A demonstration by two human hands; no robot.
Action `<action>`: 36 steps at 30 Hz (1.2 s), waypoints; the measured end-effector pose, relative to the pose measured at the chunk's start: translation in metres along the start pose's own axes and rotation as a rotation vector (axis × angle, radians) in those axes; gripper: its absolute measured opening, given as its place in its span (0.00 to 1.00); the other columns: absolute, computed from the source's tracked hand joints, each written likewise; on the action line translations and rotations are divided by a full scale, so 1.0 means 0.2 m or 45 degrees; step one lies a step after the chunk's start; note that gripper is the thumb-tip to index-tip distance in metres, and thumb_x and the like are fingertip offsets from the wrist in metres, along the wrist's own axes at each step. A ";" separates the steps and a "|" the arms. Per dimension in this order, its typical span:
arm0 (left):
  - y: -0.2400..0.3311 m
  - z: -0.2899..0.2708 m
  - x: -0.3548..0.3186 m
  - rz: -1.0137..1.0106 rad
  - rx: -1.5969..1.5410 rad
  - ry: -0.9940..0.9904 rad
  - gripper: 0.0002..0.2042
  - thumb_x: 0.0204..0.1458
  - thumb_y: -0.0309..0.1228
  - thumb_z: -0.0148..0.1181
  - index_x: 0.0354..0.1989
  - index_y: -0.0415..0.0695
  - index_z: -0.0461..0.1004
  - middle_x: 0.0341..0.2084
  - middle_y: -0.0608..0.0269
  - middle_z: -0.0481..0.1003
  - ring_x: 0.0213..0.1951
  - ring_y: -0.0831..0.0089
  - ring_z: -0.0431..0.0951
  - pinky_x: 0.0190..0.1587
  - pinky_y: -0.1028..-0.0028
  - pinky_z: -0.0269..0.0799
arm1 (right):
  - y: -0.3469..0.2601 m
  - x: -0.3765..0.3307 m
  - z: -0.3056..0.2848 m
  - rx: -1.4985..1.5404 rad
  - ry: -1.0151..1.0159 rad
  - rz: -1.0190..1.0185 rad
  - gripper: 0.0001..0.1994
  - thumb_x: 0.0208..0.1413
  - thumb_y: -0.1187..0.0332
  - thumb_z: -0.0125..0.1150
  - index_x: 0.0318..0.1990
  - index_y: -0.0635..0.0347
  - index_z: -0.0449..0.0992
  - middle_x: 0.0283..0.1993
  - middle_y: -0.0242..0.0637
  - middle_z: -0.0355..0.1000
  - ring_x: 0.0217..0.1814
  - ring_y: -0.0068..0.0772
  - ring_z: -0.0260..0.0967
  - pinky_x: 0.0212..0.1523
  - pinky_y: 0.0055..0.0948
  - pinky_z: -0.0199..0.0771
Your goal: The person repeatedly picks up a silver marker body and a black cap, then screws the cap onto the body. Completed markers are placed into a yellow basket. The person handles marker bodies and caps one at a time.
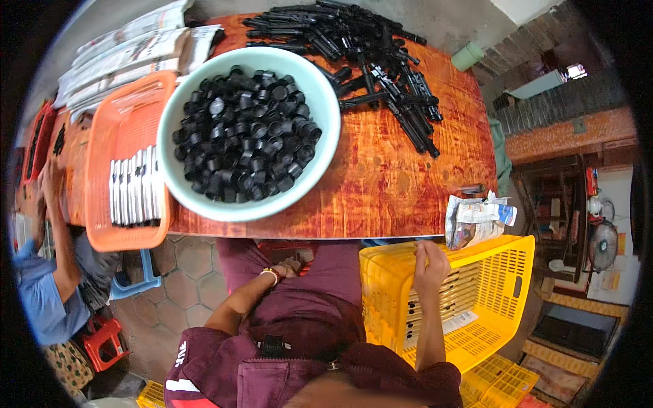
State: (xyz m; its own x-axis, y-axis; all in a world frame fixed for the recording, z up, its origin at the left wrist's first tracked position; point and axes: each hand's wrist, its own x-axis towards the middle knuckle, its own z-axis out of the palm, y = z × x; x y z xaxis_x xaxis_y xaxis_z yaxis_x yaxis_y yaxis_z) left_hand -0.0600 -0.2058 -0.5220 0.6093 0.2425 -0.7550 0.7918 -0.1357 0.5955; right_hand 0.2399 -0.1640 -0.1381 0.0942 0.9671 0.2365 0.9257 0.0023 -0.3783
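A shiny orange-brown wooden table (394, 194) holds a big, round, pale green bowl (329, 132) full of short black caps (248, 136) and a pile of long black tubes (360, 47). Six-sided tiles (187, 272) cover the floor. The left hand (291, 266) lies in the lap; I can't tell how its fingers are. The right hand (432, 264), fingers curled nearly closed, is over the yellow plastic crate (386, 282) by the table; I can't tell if it holds anything.

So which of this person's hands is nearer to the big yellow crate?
The right hand: it appears over the rim of the big yellow crate. The left hand is farther away, off to the crate's left.
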 end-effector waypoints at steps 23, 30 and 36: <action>0.10 -0.13 -0.41 0.209 -0.761 0.934 0.13 0.51 0.31 0.63 0.42 0.36 0.74 0.31 0.62 0.77 0.33 0.74 0.73 0.36 0.73 0.71 | 0.05 -0.02 0.04 -0.122 0.122 -0.010 0.18 0.58 0.54 0.50 0.26 0.59 0.75 0.27 0.52 0.73 0.32 0.58 0.72 0.31 0.52 0.68; 0.30 -0.16 -0.52 0.363 -0.857 0.814 0.12 0.52 0.30 0.61 0.39 0.32 0.73 0.28 0.60 0.76 0.30 0.74 0.76 0.33 0.73 0.73 | 0.03 0.01 0.07 -0.122 0.119 -0.025 0.19 0.58 0.53 0.49 0.27 0.59 0.75 0.27 0.52 0.73 0.33 0.58 0.72 0.34 0.53 0.69; 0.38 -0.17 -0.53 0.333 -0.445 0.942 0.17 0.48 0.38 0.63 0.36 0.35 0.74 0.28 0.51 0.78 0.30 0.64 0.79 0.33 0.64 0.73 | 0.14 0.00 0.09 -0.007 0.008 -0.034 0.19 0.60 0.52 0.48 0.38 0.56 0.79 0.32 0.51 0.75 0.36 0.57 0.72 0.35 0.51 0.68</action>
State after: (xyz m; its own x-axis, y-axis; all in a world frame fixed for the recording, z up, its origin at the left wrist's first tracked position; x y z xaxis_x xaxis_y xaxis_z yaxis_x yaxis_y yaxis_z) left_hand -0.0649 -0.2095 -0.3870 0.4901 0.8253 -0.2805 0.4971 -0.0003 0.8677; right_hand 0.2591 -0.1588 -0.1641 0.0714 0.9651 0.2518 0.9298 0.0270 -0.3670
